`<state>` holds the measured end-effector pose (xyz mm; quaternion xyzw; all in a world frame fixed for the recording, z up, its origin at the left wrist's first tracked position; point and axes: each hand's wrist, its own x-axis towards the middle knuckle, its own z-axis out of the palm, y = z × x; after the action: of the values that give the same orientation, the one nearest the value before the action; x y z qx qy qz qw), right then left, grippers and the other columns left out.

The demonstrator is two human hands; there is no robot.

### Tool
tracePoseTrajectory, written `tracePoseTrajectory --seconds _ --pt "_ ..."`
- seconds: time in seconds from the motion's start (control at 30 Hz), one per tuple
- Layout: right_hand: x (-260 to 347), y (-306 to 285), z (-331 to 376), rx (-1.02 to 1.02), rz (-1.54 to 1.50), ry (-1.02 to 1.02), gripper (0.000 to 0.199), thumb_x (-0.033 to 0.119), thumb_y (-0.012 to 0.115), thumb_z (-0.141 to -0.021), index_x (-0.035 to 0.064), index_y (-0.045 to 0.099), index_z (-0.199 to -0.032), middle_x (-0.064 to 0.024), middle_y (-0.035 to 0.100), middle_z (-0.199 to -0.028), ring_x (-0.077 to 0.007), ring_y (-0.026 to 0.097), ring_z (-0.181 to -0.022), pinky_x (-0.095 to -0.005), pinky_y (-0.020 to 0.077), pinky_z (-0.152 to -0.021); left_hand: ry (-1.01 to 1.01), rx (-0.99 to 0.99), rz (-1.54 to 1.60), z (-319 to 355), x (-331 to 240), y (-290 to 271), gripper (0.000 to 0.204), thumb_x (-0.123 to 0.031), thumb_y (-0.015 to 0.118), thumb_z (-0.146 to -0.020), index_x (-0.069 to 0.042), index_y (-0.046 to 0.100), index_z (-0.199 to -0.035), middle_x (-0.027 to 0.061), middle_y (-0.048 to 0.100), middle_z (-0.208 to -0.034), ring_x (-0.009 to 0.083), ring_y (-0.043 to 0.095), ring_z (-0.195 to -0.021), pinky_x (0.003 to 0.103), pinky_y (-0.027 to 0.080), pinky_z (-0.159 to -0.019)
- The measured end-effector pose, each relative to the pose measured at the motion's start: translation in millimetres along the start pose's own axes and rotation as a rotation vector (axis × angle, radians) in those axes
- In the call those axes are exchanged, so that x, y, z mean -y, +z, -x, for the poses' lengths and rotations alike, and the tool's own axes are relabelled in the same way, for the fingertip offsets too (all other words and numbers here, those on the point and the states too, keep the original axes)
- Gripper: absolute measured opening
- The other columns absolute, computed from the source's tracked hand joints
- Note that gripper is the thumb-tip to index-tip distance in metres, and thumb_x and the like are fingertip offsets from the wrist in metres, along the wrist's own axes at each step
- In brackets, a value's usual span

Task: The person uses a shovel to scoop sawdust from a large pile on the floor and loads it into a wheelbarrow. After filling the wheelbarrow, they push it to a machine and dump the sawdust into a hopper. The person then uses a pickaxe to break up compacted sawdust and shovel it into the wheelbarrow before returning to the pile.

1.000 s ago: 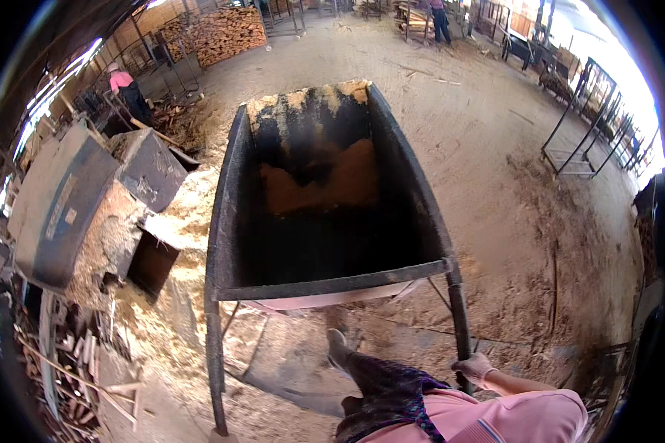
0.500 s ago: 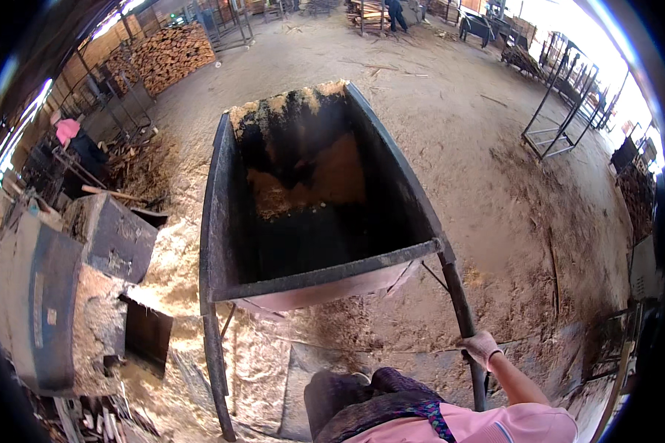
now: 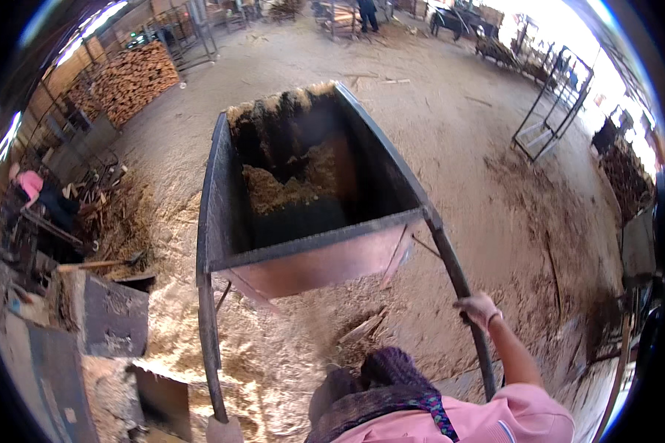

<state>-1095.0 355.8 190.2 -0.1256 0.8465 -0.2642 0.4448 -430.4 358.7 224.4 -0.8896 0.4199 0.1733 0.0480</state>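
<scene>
In front of me stands a deep, dark metal handcart point(image 3: 318, 240), open at the top, with some sawdust point(image 3: 292, 188) inside toward its far end. Two long bars run back from it toward me. My right hand point(image 3: 480, 310), in a pale glove, is closed round the right handle point(image 3: 451, 262). At the lower edge, my left hand point(image 3: 224, 430), also gloved, is at the end of the left handle point(image 3: 209, 340) and appears closed on it; its fingers are partly cut off by the picture's edge.
Sawdust and a broken wood piece point(image 3: 363, 326) lie on the floor. At left are a dusty machine housing point(image 3: 114, 314), a long-handled tool point(image 3: 92, 264) and a person in pink point(image 3: 31, 184) bending over. Beyond are stacked wood point(image 3: 129, 81) and a metal rack point(image 3: 550, 111).
I have moved forward with the cart, past the machine housing at left. My left hand has come into view on its handle; my right hand keeps its hold.
</scene>
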Motion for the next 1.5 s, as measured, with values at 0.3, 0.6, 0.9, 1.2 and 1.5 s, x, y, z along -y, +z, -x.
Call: tracePoseTrajectory --seconds 0.3,0.6,0.9,1.2,1.5 --pt "246.9 53.2 -169.4 0.069 -0.049 0.013 0.029 0.023 0.081 -0.083 -0.0036 0.07 -0.084 -0.0106 0.062 -0.063 -0.0214 0.06 -0.049 -0.038 0.0496 -0.047 -0.007 0.014 -0.051 -156.6 -281.0 -86.2 0.047 -0.044 0.067 -0.084 -0.011 0.069 -0.118 0.0199 0.074 -0.106 0.0392 0.071 -0.099 0.049 0.054 -0.089" --pt "490.1 89.4 -340.6 0.079 0.025 -0.079 0.037 0.032 0.081 -0.083 -0.003 0.069 -0.089 -0.01 0.063 -0.067 -0.0214 0.062 -0.055 -0.0364 0.0523 -0.051 0.136 -0.015 0.001 -326.8 -496.4 -122.3 0.05 -0.043 0.066 -0.087 -0.008 0.063 -0.123 0.0232 0.072 -0.108 0.0442 0.067 -0.103 0.052 0.051 -0.088" --pt "737.2 127.9 -528.5 -0.066 0.165 -0.27 0.045 0.043 0.076 -0.085 -0.0013 0.072 -0.092 -0.0071 0.068 -0.072 -0.0181 0.066 -0.059 -0.0339 0.0557 -0.059 0.25 0.021 0.064 -556.8 -690.9 -110.7 0.056 -0.034 0.06 -0.089 -0.003 0.057 -0.135 0.0268 0.068 -0.121 0.0417 0.064 -0.116 0.048 0.049 -0.098" --pt "867.6 168.6 -618.7 -0.053 0.105 -0.257 0.033 0.027 0.076 -0.087 -0.0003 0.065 -0.102 -0.0067 0.066 -0.082 -0.014 0.064 -0.066 -0.0308 0.0536 -0.058 0.308 0.162 0.43 -767.4 -910.5 -120.7 0.044 -0.024 0.062 -0.088 -0.004 0.06 -0.127 0.0189 0.071 -0.102 0.0336 0.069 -0.093 0.046 0.053 -0.084" --pt "1078.2 198.8 -723.4 -0.029 0.04 0.043 0.029 0.027 0.079 -0.084 0.0006 0.067 -0.083 -0.0057 0.061 -0.062 -0.0149 0.059 -0.05 -0.0328 0.0494 -0.048 0.282 0.15 0.289 -896.8 -1207.3 -223.1 0.042 -0.028 0.066 -0.09 -0.004 0.064 -0.125 0.0081 0.071 -0.086 0.0248 0.068 -0.077 0.041 0.055 -0.071"
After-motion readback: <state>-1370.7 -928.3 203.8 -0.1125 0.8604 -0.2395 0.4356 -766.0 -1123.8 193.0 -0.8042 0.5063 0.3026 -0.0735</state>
